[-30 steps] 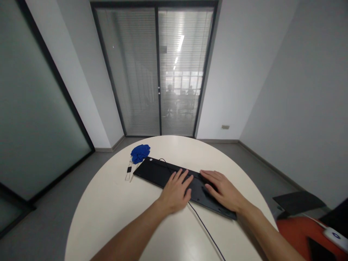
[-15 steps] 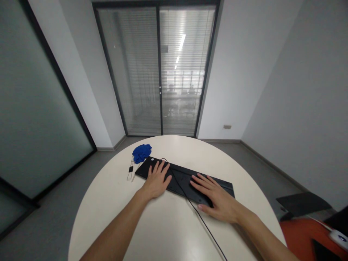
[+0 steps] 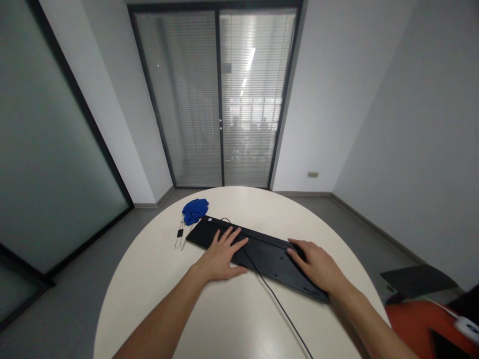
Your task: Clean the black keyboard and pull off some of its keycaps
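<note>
Round white surface (image 3: 157, 299) in a grey office holds a black keyboard (image 3: 262, 249), underside up. Left hand (image 3: 220, 254) and right hand (image 3: 318, 264) lie flat and open on it. Its cable (image 3: 277, 299) could snag a wrist, dragging it.

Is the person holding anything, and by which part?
Nothing is gripped. Both the left hand and the right hand lie flat on the black keyboard, which is upside down.
</note>
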`<state>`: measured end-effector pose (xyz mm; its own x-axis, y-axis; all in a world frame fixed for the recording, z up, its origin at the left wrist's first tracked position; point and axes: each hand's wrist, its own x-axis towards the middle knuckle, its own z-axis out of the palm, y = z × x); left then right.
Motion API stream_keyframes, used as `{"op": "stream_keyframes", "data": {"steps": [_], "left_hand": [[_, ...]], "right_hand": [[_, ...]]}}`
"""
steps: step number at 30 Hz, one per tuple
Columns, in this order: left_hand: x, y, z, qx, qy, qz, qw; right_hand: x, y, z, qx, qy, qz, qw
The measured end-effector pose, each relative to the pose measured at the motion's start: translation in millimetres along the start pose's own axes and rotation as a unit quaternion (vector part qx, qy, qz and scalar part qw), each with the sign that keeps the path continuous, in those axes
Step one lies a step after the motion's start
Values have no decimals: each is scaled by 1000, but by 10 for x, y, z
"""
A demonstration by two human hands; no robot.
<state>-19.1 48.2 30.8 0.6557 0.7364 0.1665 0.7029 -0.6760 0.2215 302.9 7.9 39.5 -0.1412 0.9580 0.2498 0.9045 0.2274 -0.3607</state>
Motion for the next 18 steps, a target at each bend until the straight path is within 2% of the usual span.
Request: {"op": "stream_keyframes", "data": {"steps": [5, 8, 12, 18], "left_hand": [[58, 49, 81, 14, 2, -8, 1000], [68, 82, 88, 25, 25, 23, 999], [80, 151, 68, 28, 52, 97, 994], [126, 261, 132, 41, 56, 155, 985]], "right_hand": [[13, 54, -51, -3, -17, 102, 995], [27, 65, -87, 18, -24, 105, 994], [45, 80, -102, 39, -27, 102, 994], [56, 92, -96, 50, -22, 104, 993]]}}
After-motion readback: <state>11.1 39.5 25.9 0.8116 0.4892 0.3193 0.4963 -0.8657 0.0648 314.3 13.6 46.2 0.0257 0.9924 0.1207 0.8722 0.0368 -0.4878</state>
